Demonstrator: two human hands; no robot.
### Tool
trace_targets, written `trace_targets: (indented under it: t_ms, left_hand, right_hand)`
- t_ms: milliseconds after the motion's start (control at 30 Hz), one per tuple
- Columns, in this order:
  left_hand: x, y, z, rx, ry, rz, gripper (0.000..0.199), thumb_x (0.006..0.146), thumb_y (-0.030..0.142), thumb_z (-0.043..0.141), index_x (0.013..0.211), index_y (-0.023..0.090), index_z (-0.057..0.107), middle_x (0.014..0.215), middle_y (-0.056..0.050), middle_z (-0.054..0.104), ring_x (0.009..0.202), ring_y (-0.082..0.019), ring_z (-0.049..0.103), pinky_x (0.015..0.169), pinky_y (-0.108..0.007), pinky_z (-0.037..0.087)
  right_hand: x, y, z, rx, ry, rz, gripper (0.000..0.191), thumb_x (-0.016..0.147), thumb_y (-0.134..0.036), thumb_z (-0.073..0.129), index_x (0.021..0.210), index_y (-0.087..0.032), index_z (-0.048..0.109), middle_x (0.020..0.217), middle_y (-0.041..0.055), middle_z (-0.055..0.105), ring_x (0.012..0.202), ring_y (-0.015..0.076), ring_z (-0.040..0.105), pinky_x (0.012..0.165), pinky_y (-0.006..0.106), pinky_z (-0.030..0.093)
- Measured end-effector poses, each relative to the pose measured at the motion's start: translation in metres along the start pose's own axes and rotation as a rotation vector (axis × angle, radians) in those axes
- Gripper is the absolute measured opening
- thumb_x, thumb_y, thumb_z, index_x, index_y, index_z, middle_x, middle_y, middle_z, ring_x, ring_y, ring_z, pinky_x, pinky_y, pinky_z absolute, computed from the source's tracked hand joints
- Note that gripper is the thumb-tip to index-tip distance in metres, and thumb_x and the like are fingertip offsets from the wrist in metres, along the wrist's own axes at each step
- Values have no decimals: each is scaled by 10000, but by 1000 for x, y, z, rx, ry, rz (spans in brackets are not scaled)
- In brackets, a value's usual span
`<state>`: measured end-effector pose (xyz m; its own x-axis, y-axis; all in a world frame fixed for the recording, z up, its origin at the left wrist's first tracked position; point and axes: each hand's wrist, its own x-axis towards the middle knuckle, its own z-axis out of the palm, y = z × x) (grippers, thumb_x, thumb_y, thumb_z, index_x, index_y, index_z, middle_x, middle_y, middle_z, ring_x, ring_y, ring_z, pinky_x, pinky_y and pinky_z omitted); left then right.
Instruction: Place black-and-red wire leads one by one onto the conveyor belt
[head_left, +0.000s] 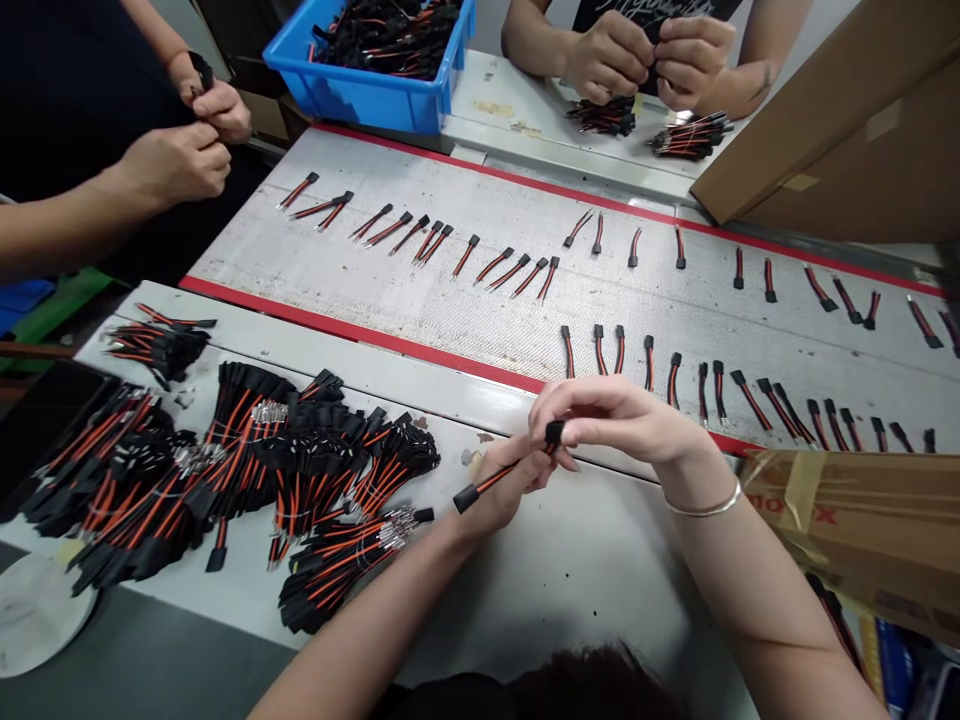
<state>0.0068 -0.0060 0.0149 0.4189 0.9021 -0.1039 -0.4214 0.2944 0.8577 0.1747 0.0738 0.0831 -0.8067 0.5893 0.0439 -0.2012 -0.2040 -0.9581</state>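
In front of me, my left hand [504, 485] is closed around a short red-and-black wire lead [491, 486]. One black end of the lead sticks out at the lower left, past my fingers. My right hand [611, 415], with a bangle on its wrist, pinches a black piece [553, 432] at the lead's upper end. Whether that piece is a connector or a sleeve I cannot make out. Both hands meet over the near edge of the white bench [585, 570]. To the left lie bundles of similar leads [315, 460], with black ends and bare silvery tips.
Beyond my hands runs a red-edged conveyor belt [420, 290] with leads spread in rows. A blue bin [360, 100] full of leads stands behind it. Co-workers' hands are busy at the upper left and top. Cardboard boxes [847, 520] flank the right side.
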Motion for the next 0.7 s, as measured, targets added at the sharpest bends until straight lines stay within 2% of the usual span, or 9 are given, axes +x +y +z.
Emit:
trace_targets:
  t_ms: [167,300,700]
  left_hand:
    - [-3,12,4,231,39,-27,546,883,654,596,703,161,746,602,-10,466,598,-137,413,578,-288,360]
    - [-3,22,8,278,47,-15,549,876,652,603,652,169,736,571,-19,484,605,-157,448,604,-308,426]
    - [-3,27,9,305,23,29,539,912,611,573,667,169,760,575,-51,499,611,-185,448,587,-336,392]
  right_hand:
    - [-4,-18,4,-246,-118,-38,148,1000,-217,608,1058,-131,713,947,86,689,712,112,641,643,242,565]
    - [-5,-25,6,-358,-155,-47,159,1006,-239,602,1059,-142,717,982,102,717,783,139,678,690,259,574]
    - [-6,-27,4,-424,-167,-67,143,1004,-199,595,1043,-146,721,901,78,715,740,131,666,688,251,565]
